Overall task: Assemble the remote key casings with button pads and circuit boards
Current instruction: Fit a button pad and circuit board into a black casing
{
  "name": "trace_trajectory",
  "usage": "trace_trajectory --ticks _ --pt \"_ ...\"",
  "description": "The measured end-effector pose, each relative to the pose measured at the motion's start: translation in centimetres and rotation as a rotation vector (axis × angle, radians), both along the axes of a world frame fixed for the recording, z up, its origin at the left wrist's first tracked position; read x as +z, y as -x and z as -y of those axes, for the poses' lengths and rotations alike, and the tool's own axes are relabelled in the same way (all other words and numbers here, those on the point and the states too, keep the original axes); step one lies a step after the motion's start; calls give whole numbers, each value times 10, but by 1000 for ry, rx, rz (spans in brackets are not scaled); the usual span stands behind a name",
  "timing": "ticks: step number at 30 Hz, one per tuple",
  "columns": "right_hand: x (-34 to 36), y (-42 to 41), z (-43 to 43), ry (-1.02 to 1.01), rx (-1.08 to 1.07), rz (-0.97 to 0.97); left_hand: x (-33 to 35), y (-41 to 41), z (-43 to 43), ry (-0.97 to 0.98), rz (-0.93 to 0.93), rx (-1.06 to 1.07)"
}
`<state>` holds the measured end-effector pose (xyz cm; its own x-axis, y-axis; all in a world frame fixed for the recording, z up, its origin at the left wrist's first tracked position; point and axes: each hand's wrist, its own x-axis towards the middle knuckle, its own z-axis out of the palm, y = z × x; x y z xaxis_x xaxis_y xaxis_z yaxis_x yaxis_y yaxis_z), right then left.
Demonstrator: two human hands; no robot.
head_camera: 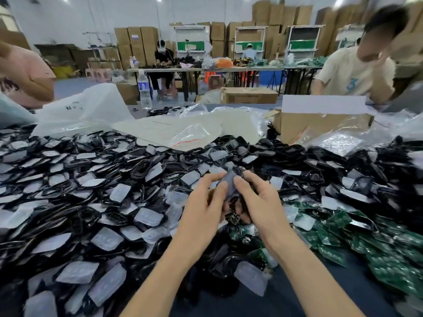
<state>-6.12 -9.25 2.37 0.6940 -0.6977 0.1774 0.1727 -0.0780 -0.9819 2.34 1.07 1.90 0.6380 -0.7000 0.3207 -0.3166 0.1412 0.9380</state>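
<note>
As left hand (pixel 201 202), right hand (pixel 259 200) pinch button pad (pixel 229 180), bag (pixel 91 117) scrawl illegible.

There are 2 hands (pixel 201 202) (pixel 258 197), 1 held casing (pixel 234 217), 1 water bottle (pixel 144 90).

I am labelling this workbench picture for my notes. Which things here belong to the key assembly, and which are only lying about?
For the job:
left hand and right hand, holding a black casing with a clear button pad
pile of casings and pads
green circuit boards

Lying about:
water bottle
cardboard box
plastic bags
</note>
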Motion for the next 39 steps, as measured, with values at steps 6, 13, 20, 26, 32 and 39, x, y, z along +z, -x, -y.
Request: trace_trajectory --ticks 6,13,20,26,32,39 --pt "-4 2 5 -4 110 -34 -2 -12 -6 -33 183 64" --pt "-6 3 7 9 122 -48 -4 -16 -6 -65 179 89" --pt "-10 0 2 -141 121 -1 -5 -9 -5 46 -27 53" --pt "-12 -4 -2 -159 120 58 -5 -8 -5 59 -26 40" --pt "-11 -3 -4 -168 116 67 -4 -6 -5 76 -75 38" --pt "-9 -3 -10 -122 130 59 -1 0 -3 133 -157 98"
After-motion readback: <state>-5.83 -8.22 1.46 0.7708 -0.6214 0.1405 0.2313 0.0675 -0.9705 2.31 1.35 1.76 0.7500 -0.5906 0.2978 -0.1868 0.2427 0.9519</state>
